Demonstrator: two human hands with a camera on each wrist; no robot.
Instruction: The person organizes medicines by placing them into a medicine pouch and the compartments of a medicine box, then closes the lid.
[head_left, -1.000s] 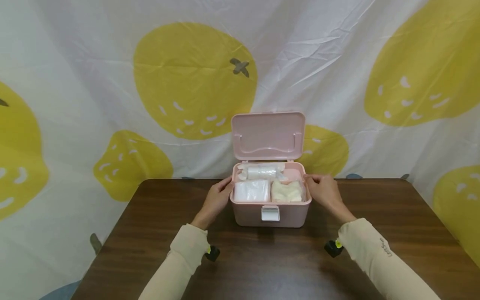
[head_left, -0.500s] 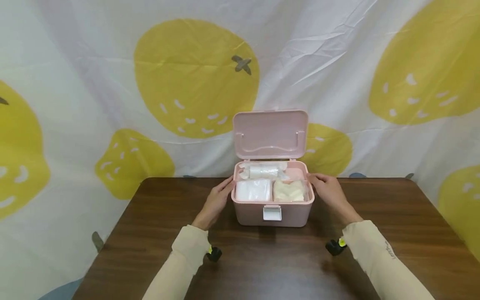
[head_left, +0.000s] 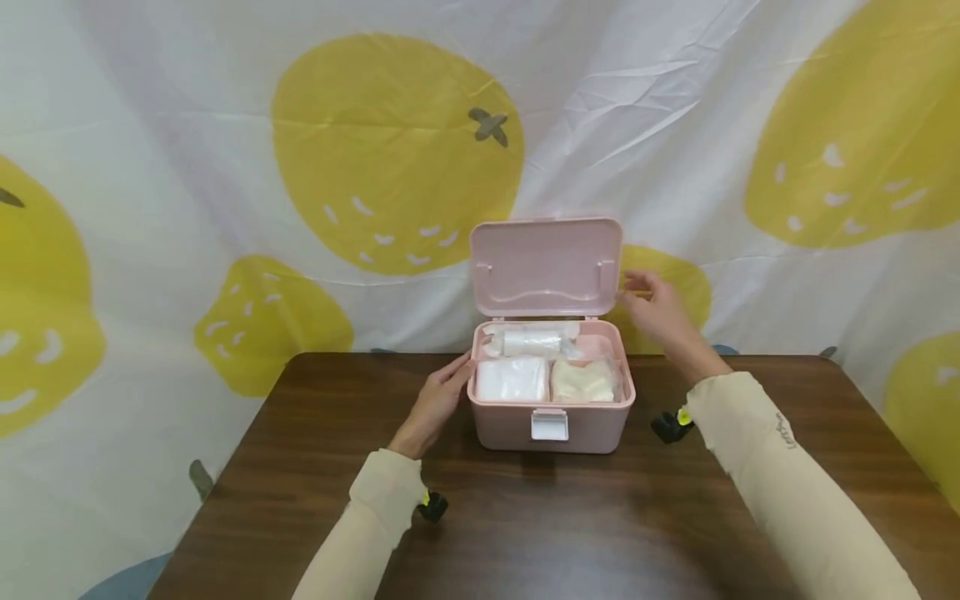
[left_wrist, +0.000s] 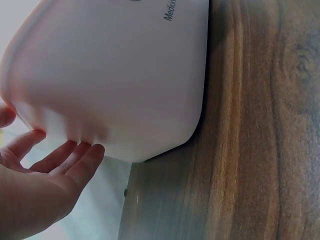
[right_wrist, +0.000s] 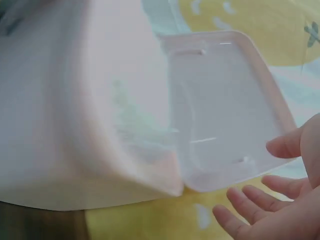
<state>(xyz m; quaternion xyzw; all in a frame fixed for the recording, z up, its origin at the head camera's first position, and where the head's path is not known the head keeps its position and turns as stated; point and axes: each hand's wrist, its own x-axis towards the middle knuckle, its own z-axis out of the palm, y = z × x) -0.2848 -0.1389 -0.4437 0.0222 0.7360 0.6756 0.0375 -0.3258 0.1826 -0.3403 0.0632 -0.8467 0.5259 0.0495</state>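
A pink medicine box [head_left: 498, 427] stands on the table with its lid [head_left: 546, 262] raised behind it. Inside, in compartments, lie a white plastic-wrapped packet [head_left: 512, 380], a cream bundle in a clear bag [head_left: 583, 383] and a white wrapped roll [head_left: 532, 341] at the back. My left hand [head_left: 433, 407] rests its fingertips against the box's left side; part of a printed word shows on the box wall [left_wrist: 130, 65] in the left wrist view. Beside the lid's right edge is my right hand [head_left: 666, 318], holding nothing, with thumb and fingers [right_wrist: 245, 204] spread apart.
The brown wooden table [head_left: 570, 533] runs toward me in front of the box. Close behind it hangs a white curtain [head_left: 187, 167] with yellow fruit prints. A white latch [head_left: 550, 426] sits on the box front.
My right hand has left the box's right rim and risen to the edge of the raised lid. The left hand stays at the box's left side.
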